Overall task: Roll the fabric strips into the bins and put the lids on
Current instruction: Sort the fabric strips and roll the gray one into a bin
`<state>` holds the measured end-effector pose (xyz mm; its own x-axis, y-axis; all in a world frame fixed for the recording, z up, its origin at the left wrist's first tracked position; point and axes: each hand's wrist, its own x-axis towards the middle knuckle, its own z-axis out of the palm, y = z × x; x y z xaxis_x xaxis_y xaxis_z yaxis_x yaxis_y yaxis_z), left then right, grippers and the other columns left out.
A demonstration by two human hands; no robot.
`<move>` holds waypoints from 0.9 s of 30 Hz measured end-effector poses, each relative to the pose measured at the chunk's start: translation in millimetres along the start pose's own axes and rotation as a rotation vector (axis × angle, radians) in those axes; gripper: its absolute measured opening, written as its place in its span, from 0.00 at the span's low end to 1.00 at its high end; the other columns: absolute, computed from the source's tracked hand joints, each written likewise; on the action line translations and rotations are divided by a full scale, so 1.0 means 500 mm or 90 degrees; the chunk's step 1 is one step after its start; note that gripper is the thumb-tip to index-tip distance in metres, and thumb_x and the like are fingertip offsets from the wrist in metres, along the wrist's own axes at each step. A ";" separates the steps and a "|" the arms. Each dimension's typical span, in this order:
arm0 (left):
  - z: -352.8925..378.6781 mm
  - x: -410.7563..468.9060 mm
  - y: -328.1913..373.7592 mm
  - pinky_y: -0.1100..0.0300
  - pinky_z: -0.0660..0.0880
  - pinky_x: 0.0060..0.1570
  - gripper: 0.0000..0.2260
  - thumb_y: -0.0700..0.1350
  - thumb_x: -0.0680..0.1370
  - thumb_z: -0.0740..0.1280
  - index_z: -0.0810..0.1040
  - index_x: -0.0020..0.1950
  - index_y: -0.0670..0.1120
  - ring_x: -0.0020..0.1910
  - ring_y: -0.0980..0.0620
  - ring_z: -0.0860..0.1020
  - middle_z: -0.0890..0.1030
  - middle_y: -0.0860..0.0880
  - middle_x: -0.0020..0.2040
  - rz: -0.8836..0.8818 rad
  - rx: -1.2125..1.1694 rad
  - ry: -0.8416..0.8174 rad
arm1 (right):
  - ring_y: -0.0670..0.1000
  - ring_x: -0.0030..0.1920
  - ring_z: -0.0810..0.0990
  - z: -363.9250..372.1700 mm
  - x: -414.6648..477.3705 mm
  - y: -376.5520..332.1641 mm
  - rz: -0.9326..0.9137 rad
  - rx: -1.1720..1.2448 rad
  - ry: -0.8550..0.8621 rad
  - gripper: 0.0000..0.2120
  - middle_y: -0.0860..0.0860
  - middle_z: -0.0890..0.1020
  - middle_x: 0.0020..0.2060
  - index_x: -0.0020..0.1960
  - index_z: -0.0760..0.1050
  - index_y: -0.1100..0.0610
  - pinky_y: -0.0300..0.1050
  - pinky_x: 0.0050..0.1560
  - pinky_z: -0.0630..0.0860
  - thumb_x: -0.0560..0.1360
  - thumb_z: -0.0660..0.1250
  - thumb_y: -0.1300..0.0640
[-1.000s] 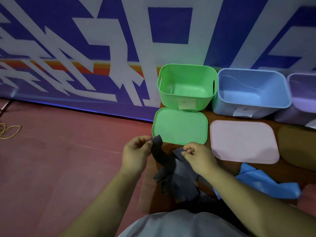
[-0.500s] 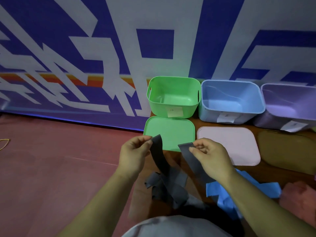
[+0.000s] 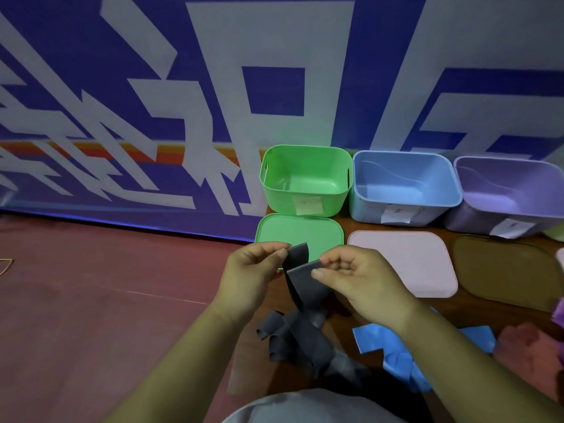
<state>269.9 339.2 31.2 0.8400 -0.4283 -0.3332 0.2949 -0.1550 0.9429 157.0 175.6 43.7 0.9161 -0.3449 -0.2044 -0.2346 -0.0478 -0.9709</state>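
Note:
A long grey fabric strip (image 3: 300, 334) hangs tangled over the near table edge. My left hand (image 3: 253, 271) pinches one end of it. My right hand (image 3: 358, 277) pinches the other end, just below and right of the first, so the two ends nearly meet. Both hands hover in front of the green lid (image 3: 300, 232), which lies flat before the empty green bin (image 3: 305, 180). An empty blue bin (image 3: 404, 186) and an empty purple bin (image 3: 509, 193) stand to its right. A pink lid (image 3: 406, 261) and an olive lid (image 3: 506, 270) lie in front of them.
A blue fabric strip (image 3: 399, 355) lies crumpled on the brown table (image 3: 345, 215) under my right forearm, and a pink cloth (image 3: 528, 349) lies at the right edge. A blue and white patterned wall stands behind the bins. Red floor (image 3: 106, 300) spreads to the left.
My hands have come closer together, bringing the two ends of the grey strip almost into contact. The view has tilted up, showing more of the wall and the purple bin.

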 end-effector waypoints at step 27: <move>-0.013 -0.020 -0.010 0.47 0.80 0.53 0.09 0.37 0.80 0.65 0.82 0.54 0.34 0.49 0.42 0.82 0.83 0.34 0.51 -0.032 -0.105 -0.119 | 0.48 0.45 0.84 0.041 0.027 0.046 0.034 -0.047 0.096 0.05 0.46 0.85 0.40 0.42 0.81 0.48 0.50 0.49 0.82 0.70 0.76 0.53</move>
<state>263.1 350.2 29.9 0.7281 -0.5830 -0.3604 0.4173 -0.0400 0.9079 170.5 189.3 16.1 0.8438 -0.4854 -0.2288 -0.3095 -0.0920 -0.9464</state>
